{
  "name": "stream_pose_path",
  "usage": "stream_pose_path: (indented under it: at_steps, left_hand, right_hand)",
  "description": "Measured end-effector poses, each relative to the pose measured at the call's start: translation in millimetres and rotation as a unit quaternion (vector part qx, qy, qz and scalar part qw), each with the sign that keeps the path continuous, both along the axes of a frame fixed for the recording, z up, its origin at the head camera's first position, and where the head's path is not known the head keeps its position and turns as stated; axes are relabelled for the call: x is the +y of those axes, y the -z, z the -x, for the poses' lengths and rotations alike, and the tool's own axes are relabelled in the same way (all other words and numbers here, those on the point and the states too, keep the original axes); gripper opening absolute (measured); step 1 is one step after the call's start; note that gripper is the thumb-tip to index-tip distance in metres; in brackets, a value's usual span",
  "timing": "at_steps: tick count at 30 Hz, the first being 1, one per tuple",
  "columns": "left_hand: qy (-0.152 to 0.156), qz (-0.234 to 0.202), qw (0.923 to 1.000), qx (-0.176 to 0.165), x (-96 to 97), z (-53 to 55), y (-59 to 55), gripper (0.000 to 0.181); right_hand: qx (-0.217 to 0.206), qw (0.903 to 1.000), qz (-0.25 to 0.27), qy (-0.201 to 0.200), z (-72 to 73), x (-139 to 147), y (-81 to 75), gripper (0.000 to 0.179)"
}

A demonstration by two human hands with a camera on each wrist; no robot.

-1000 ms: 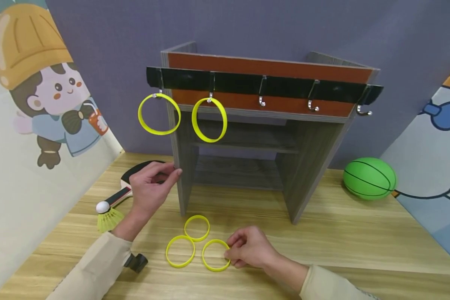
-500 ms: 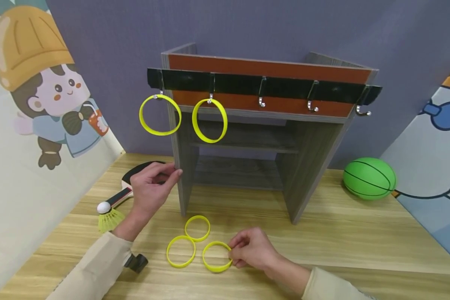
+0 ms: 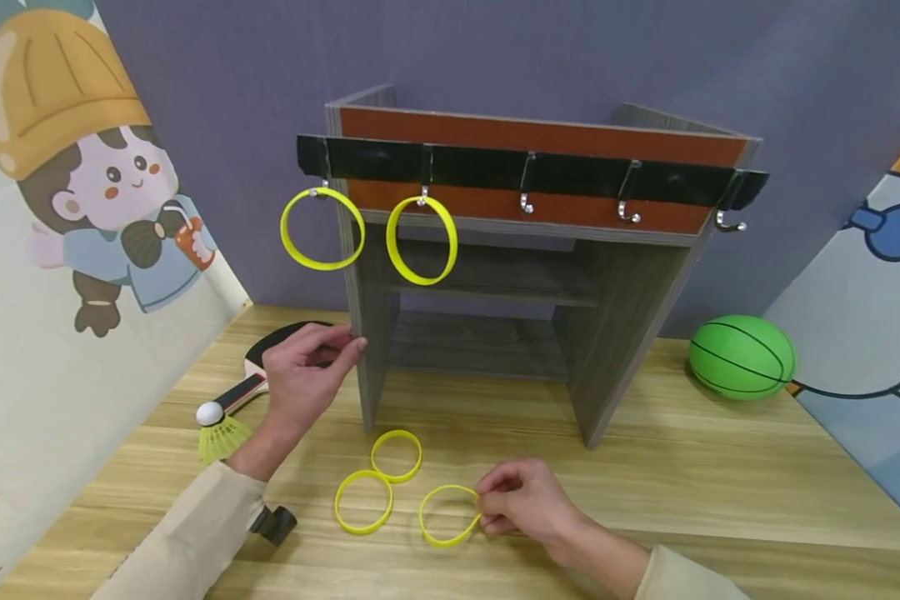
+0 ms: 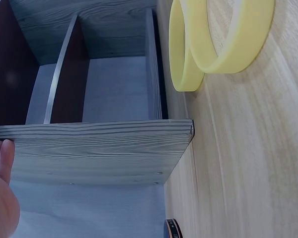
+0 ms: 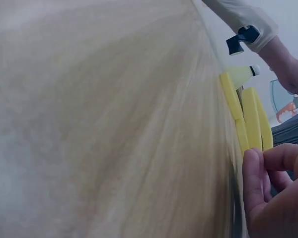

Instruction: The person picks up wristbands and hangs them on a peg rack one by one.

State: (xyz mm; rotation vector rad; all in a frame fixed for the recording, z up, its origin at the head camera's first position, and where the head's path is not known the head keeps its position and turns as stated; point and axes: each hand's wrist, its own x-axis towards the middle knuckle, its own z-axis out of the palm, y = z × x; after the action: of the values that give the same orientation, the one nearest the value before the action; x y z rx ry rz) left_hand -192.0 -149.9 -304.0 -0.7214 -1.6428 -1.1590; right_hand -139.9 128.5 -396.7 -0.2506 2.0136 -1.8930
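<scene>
Between thumb and fingers, my right hand [image 3: 528, 507] pinches the right edge of a yellow ring [image 3: 429, 537], which is tilted and seems slightly raised off the table. Two more yellow rings lie flat to its left, a nearer ring [image 3: 337, 510] and a farther ring [image 3: 418, 457]. My left hand [image 3: 303, 375] grips the front edge of the grey shelf's left side panel [image 4: 104, 141]. Two yellow rings hang from the leftmost hooks of the black hook rail [image 3: 480, 165]: an outer ring [image 3: 283, 237] and an inner ring [image 3: 453, 242]. The other hooks hold nothing.
Left of the shelf lie a table tennis paddle [image 3: 242, 392] and a yellow shuttlecock [image 3: 221, 437]. A green ball [image 3: 742, 357] rests on the wooden table [image 3: 682, 492] at the right. A purple-grey wall [image 3: 495, 50] stands behind the shelf.
My right hand has moved a little to the right with the pinched ring, which has come away from the other two and tilted. My left hand keeps its grip on the panel.
</scene>
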Motion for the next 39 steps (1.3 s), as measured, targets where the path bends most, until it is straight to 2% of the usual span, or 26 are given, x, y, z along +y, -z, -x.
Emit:
stream_pose_path:
  at_steps: [9, 19, 24, 34, 39]
  left_hand:
    - [-0.002, 0.003, 1.0, -0.001, -1.1, 1.2, 1.4, 0.023]
    - [-0.002, 0.0, 1.0, 0.0, 0.2, 0.2, 0.1, 0.022]
    - [-0.003, -0.002, 1.0, -0.002, 0.5, -0.1, 0.0, 0.022]
    - [0.003, -0.007, 1.0, -0.007, 0.3, -1.4, 1.3, 0.023]
    - [0.004, -0.016, 0.9999, -0.004, 0.9, 0.7, 2.1, 0.023]
  right_hand:
    - [-0.027, 0.9973, 0.056, 0.039, -6.1, 9, -13.3, 0.02]
    - [-0.017, 0.9881, 0.119, 0.095, -12.4, 13, -28.3, 0.013]
    - [-0.004, 0.9829, 0.151, 0.105, -9.1, 21, -46.3, 0.01]
    - [0.038, 0.9643, 0.233, 0.119, -2.8, 28, -85.3, 0.015]
    - [0.039, 0.9554, 0.26, 0.135, -1.7, 26, -101.3, 0.016]
